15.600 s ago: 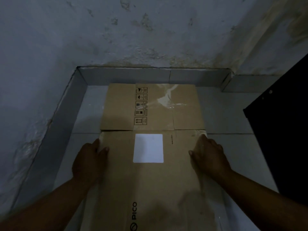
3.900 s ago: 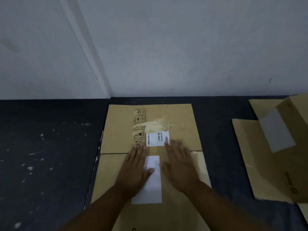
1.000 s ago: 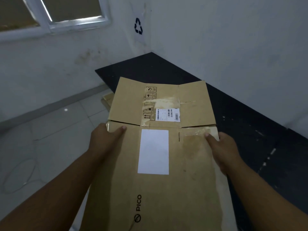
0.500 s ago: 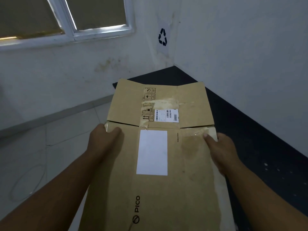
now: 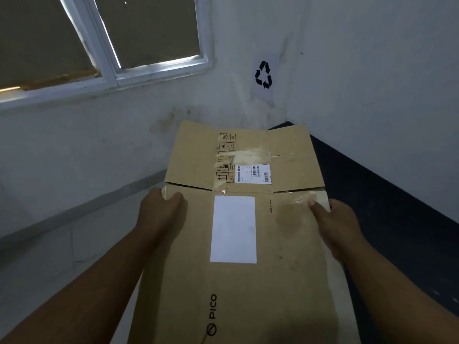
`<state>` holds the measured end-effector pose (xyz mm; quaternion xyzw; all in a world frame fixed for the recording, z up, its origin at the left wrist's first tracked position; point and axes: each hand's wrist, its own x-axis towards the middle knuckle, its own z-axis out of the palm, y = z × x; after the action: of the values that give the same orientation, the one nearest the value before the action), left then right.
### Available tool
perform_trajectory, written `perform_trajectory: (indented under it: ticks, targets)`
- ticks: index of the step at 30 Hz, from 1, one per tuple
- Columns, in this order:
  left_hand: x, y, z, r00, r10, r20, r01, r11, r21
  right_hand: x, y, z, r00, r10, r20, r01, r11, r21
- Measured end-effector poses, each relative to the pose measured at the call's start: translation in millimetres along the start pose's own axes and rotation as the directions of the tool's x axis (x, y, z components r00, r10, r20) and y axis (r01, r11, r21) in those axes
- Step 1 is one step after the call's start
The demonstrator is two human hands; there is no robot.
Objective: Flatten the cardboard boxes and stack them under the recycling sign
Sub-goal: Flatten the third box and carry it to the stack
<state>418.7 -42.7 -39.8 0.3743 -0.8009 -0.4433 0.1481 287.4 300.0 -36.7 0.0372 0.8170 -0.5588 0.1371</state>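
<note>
White walls meet in a corner ahead of me, with a window (image 5: 104,38) high on the left wall, a recycling sign (image 5: 263,74) stuck beside the corner, pale floor tiles (image 5: 44,264) below on the left and a dark counter (image 5: 387,207) along the right wall. Between me and that corner I hold the flattened cardboard box (image 5: 248,281) up in the air, long axis pointing at the sign, its far flaps (image 5: 198,155) loose beyond a crease. I judge it light and fairly stiff across its main panel but floppy at that flap hinge, so the long side edges just behind the crease look like the right places to hold. My left hand (image 5: 159,214) is wrapped over the left edge, thumb on top and fingers hidden underneath, a closed grip on the board. My right hand (image 5: 335,224) clamps the right edge the same way, thumb (image 5: 314,204) pressing near a strip of clear tape (image 5: 303,198). A white label (image 5: 233,228) and a barcode sticker (image 5: 252,173) sit between my hands.
</note>
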Motion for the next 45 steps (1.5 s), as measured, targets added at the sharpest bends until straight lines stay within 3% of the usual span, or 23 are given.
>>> perform_trajectory:
  ticks: [7,24,30,32,36,45]
  targets:
    - [96,12,-30,0.997,0.077,0.022,-0.077,0.997,0.002,50,-43,76,0.999,0.032,-0.025,-0.032,0.999,0.018]
    - [383,29,-37,0.994,0.107,0.009,-0.107,0.986,0.131,248,-158,224,0.999,-0.011,-0.031,0.012,0.999,0.033]
    - [435,32,-40,0.992,0.126,0.014,-0.127,0.985,0.12,275,-186,253,1.0,-0.009,-0.018,0.009,1.0,0.024]
    - [548,28,-56,0.987,0.145,0.074,-0.153,0.981,0.118,338,-207,324,0.993,0.03,-0.111,-0.029,0.999,0.015]
    - [575,30,-56,0.977,0.192,0.096,-0.202,0.972,0.119,343,-228,337,0.993,0.007,-0.118,-0.004,1.0,0.022]
    - [745,48,-48,0.897,0.347,0.273,-0.407,0.89,0.207,382,-260,425,0.926,0.13,-0.355,-0.091,0.988,0.126]
